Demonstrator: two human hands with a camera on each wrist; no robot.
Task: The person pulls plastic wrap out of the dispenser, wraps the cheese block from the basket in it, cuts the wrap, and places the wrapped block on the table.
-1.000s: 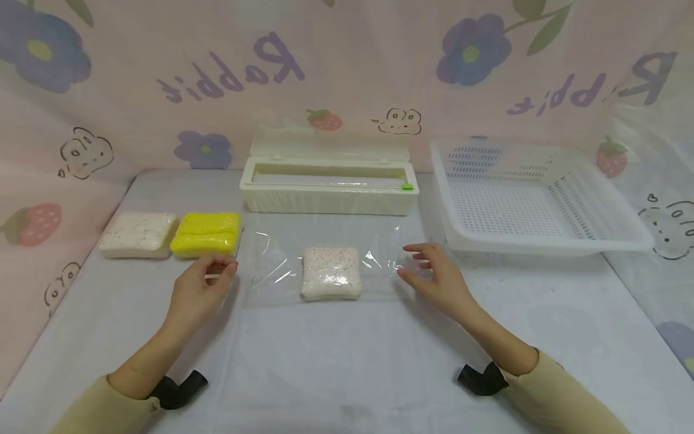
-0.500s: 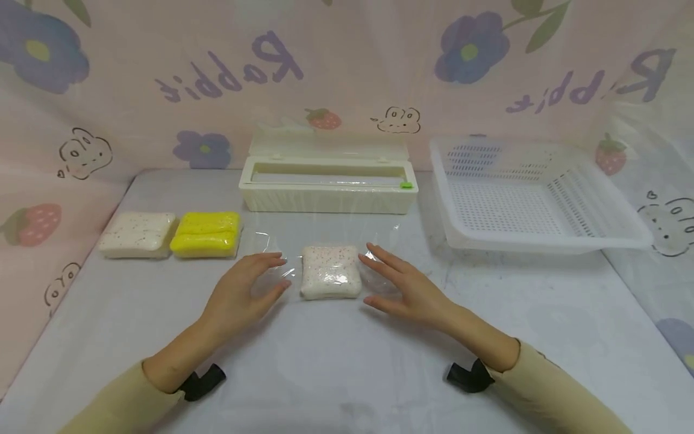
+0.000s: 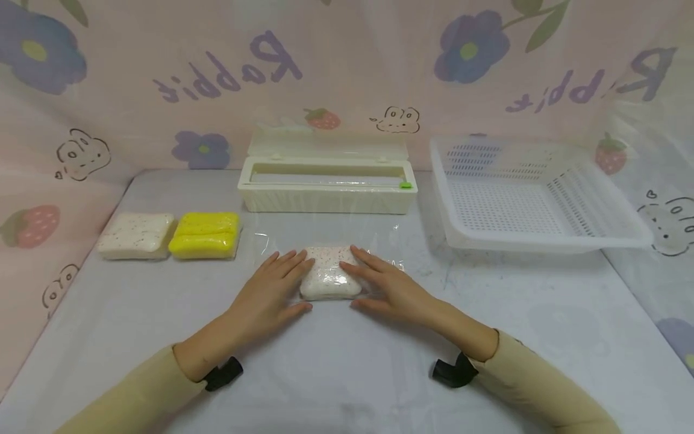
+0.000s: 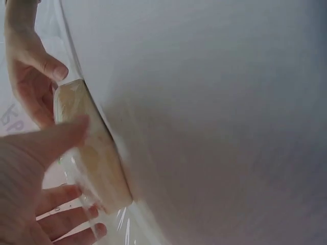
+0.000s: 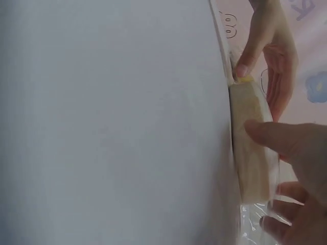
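Note:
A puffy, square white block with pink specks lies on the table under a sheet of clear cling film. My left hand is at its left side, fingers extended and fingertips right at the upper left edge. At the opposite side is my right hand, its index and middle fingertips over the block's right edge. Both thumbs point inward along the near side. Seen from the left wrist, the block shows a tan side face. The right wrist view has the block with a thumb in front of it.
A cream cling film dispenser with its lid up and a green slider stands behind, film drawn toward me. To the left sit a wrapped yellow block and a speckled white one. A white perforated basket stands at the right.
Both hands have moved inward from the film's left and right sides to the block's two edges. The block and the dispenser have stayed in place.

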